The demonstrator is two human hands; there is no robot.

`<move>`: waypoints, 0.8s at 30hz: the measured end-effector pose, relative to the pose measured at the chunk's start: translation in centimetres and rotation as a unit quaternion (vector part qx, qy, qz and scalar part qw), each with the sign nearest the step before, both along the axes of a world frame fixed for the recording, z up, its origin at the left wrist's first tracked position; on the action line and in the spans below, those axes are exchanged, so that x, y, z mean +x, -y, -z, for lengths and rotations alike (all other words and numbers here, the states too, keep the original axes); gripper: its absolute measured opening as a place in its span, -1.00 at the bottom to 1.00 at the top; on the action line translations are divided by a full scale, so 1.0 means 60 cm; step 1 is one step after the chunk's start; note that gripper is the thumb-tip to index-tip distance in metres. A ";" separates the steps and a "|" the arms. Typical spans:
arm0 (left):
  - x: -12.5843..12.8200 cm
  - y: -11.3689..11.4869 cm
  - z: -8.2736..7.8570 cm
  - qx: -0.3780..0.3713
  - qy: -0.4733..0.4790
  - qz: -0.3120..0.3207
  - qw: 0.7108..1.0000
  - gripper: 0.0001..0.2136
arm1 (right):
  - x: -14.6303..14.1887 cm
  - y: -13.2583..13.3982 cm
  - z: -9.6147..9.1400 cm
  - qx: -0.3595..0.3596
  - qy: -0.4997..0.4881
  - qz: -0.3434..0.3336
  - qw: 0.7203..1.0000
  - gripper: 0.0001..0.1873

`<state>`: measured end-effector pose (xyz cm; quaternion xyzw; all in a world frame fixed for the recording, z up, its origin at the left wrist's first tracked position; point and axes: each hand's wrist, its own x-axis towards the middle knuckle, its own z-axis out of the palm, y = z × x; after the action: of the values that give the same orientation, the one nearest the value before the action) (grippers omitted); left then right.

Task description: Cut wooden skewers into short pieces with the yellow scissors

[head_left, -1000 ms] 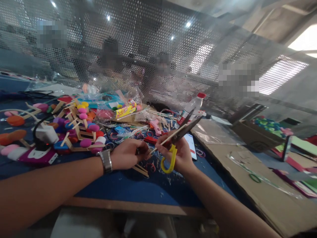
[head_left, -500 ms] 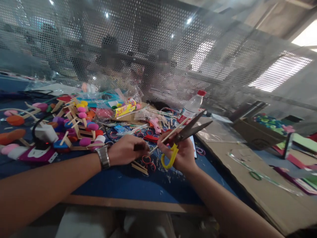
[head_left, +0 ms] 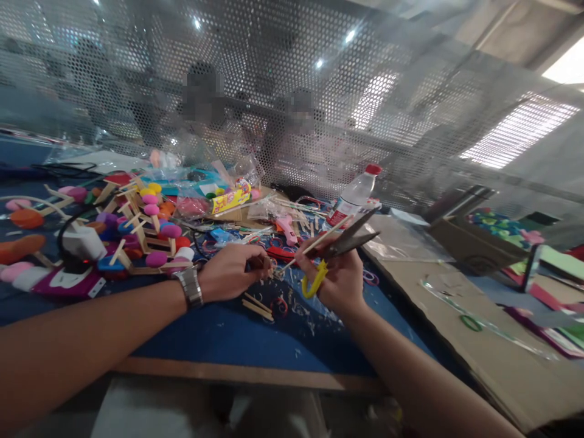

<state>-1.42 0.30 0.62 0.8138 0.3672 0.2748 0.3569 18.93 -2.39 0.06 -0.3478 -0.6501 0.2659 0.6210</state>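
My right hand (head_left: 340,277) grips yellow-handled scissors (head_left: 335,249), blades pointing up and to the right, nearly closed. A thin wooden stick (head_left: 314,244) runs slantwise from near my left fingertips up past the blades. My left hand (head_left: 232,271), with a metal watch on its wrist, is closed in a pinch at the stick's lower end. Both hands hover just above a blue table surface (head_left: 237,334) strewn with wood shavings and coloured rubber bands. More loose sticks (head_left: 258,306) lie under my left hand.
Stick frames with coloured pom-poms (head_left: 141,234) crowd the left side. A white charger block (head_left: 82,243) sits among them. A plastic bottle (head_left: 353,196) stands behind the scissors. Cardboard sheets (head_left: 456,304) and a box (head_left: 472,246) lie right. People sit behind a perforated screen (head_left: 292,109).
The scissor blades have closed from wide open half a second ago. Both hands stayed almost in place, with the stick still between them.
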 end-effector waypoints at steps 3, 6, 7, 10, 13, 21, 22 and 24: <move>0.002 0.000 0.004 -0.026 0.002 0.009 1.000 -0.93 | -0.002 0.002 -0.005 -0.037 -0.005 -0.016 0.999 -0.62; 0.003 0.001 0.007 -0.047 -0.008 0.019 0.999 -0.93 | -0.005 0.003 -0.002 -0.051 0.017 -0.045 0.998 -0.61; 0.003 0.001 0.007 -0.049 -0.017 0.026 0.998 -0.92 | -0.006 0.003 0.000 -0.050 0.020 -0.055 0.997 -0.61; 0.002 0.003 0.005 -0.024 -0.054 0.050 0.997 -0.92 | -0.008 0.003 0.004 -0.047 0.009 -0.081 0.996 -0.62; 0.001 0.003 0.005 0.029 -0.088 0.069 0.993 -0.92 | -0.009 0.004 0.004 -0.061 0.001 -0.094 0.994 -0.62; 0.002 0.000 0.007 0.099 -0.121 0.087 0.984 -0.93 | -0.009 0.003 0.005 -0.070 0.008 -0.090 0.993 -0.60; 0.001 -0.001 0.007 0.105 -0.120 0.091 0.983 -0.92 | -0.009 0.002 0.005 -0.067 0.012 -0.090 0.994 -0.60; 0.001 -0.001 0.009 0.118 -0.117 0.096 0.981 -0.92 | -0.008 0.002 0.008 -0.060 0.017 -0.093 0.994 -0.61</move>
<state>-1.36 0.38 0.08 0.9083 0.2913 0.1832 0.2377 18.44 -2.50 -0.39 -0.3270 -0.6732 0.3551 0.5601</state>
